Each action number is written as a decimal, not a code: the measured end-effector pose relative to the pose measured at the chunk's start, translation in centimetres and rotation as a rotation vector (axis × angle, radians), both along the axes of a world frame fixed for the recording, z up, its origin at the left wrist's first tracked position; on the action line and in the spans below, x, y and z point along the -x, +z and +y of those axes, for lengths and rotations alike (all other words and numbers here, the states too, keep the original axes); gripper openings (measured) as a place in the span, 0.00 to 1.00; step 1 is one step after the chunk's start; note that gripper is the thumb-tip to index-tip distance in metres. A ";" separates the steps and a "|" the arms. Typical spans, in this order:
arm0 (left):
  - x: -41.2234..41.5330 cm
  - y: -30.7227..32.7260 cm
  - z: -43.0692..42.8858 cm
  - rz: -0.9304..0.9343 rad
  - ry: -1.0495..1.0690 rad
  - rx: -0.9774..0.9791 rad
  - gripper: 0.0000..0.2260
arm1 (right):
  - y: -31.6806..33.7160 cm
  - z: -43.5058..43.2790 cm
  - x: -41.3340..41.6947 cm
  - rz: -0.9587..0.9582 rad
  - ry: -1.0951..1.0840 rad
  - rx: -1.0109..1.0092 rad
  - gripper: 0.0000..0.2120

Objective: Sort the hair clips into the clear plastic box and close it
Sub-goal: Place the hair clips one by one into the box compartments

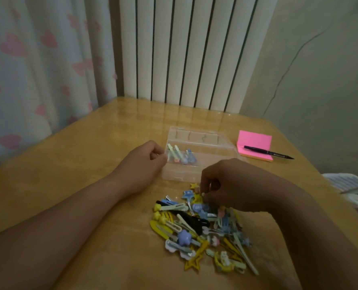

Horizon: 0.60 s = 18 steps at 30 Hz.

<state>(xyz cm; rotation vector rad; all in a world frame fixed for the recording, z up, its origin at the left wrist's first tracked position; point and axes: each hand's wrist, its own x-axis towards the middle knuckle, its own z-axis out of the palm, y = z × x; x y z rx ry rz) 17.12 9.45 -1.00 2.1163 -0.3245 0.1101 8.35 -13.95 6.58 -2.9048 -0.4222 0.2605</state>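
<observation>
A clear plastic box (213, 155) lies open on the wooden table, its lid (197, 136) tilted back behind it. Several pale green and blue hair clips (180, 156) lie in its left compartment. My left hand (142, 164) holds the box's left edge with curled fingers. In front of the box spreads a pile of yellow, blue, green and black hair clips (201, 229). My right hand (234, 185) hovers over the far end of the pile, and its fingertips pinch a small pale clip (203, 194).
A pink sticky-note pad (254, 141) with a black pen (268, 152) across it lies right of the box. A white radiator (186, 51) stands behind the table, a heart-print curtain (37, 65) to the left. Striped cloth (347, 183) shows past the table's right edge.
</observation>
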 end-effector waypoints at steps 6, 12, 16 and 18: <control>0.1 0.2 -0.1 0.004 -0.002 0.021 0.05 | 1.0 -0.9 0.3 0.013 0.021 -0.221 0.04; 0.3 0.3 -0.2 0.004 -0.002 0.021 0.05 | 0.8 -1.3 -0.2 -0.119 -0.075 -0.529 0.04; 0.3 0.2 -0.3 0.011 -0.008 0.033 0.05 | 1.2 -1.3 -1.5 -0.232 -0.210 -0.737 0.12; 0.4 0.2 -0.3 0.012 -0.005 0.033 0.05 | 1.6 -1.3 -3.3 -0.328 -0.292 -0.718 0.13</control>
